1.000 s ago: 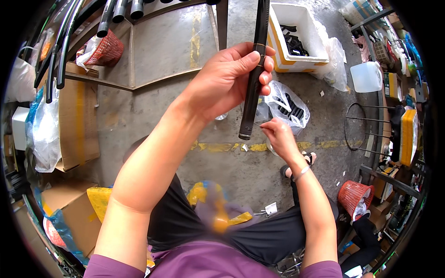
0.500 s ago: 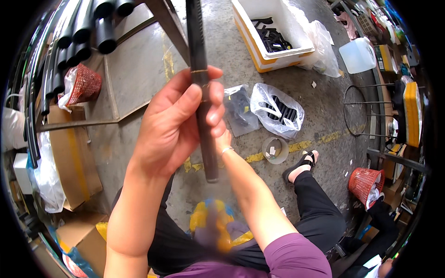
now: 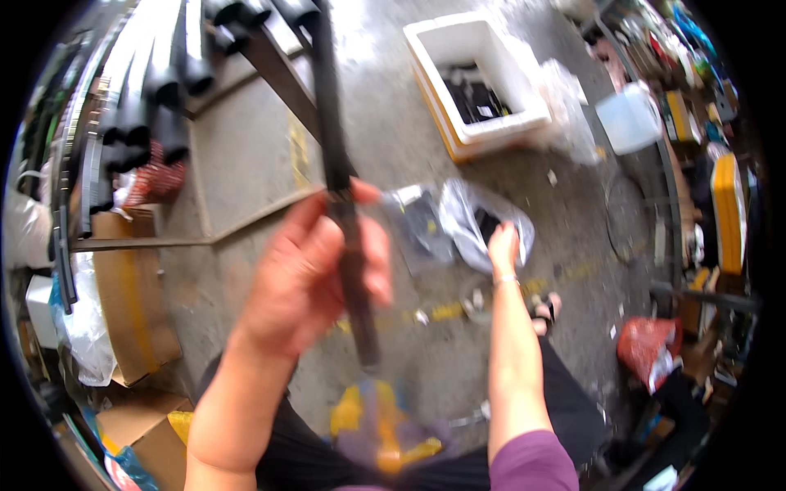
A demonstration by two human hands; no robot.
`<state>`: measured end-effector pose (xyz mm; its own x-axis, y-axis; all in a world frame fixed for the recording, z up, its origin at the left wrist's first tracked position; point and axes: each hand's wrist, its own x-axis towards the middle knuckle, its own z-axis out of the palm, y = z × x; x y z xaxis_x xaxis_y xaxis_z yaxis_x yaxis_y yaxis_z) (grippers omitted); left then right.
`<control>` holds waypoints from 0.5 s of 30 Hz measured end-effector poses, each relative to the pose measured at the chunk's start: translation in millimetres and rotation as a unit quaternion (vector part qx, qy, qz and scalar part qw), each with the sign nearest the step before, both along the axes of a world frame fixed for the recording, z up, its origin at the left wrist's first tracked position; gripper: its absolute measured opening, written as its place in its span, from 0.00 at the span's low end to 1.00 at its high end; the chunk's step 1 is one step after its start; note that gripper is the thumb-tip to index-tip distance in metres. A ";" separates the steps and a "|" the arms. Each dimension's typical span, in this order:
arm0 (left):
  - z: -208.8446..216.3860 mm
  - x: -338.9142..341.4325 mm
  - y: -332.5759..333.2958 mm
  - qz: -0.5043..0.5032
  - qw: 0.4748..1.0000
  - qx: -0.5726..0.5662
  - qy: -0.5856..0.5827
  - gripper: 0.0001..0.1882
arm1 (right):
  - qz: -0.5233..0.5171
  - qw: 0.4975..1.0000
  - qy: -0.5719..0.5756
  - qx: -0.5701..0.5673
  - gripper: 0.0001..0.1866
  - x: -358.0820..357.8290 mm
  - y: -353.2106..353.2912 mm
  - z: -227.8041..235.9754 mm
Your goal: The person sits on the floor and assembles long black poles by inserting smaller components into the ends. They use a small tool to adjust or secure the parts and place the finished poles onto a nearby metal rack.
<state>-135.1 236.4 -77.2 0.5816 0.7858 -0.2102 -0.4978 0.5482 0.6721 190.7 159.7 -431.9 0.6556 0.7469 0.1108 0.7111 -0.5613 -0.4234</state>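
A worn grey concrete floor [image 3: 368,90], crossed by a yellow line [image 3: 446,313], spreads before me. On it stands a yellow-banded white foam box [image 3: 508,128]; near that, a clear flat bag [image 3: 424,231] lies just beside an open whitish plastic bag [image 3: 461,222]. Over to the right sit a translucent jug [image 3: 629,121] and a blurred red basket [image 3: 645,344].

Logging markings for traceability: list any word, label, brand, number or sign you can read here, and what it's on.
None can be read.
Black rod in the left hand: motion-blurred, no lettering visible.
Black pieces in the white foam box: one small pale patch, too blurred to read.
Packages along the right edge: too small and blurred.
Large cardboard box at left: no legible lettering.
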 end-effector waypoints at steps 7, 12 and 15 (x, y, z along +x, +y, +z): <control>-1.8 -5.5 -2.9 -0.074 0.996 -0.018 -0.052 0.26 | -0.106 0.959 0.056 -0.257 0.10 -33.0 29.0 -11.4; -2.1 -3.8 -4.9 -0.095 0.992 -0.040 -0.077 0.27 | -0.096 0.960 0.090 -0.248 0.12 -35.6 24.1 -2.1; 2.8 0.8 -7.1 -0.109 0.989 -0.039 -0.087 0.26 | -0.109 0.968 0.131 -0.183 0.17 -20.4 11.5 4.1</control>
<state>-134.3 229.3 -74.3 0.7686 0.6227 -0.1467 -0.4661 0.7021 0.5384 170.3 171.2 -427.9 0.7726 0.5450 -0.3258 0.4536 -0.8328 -0.3175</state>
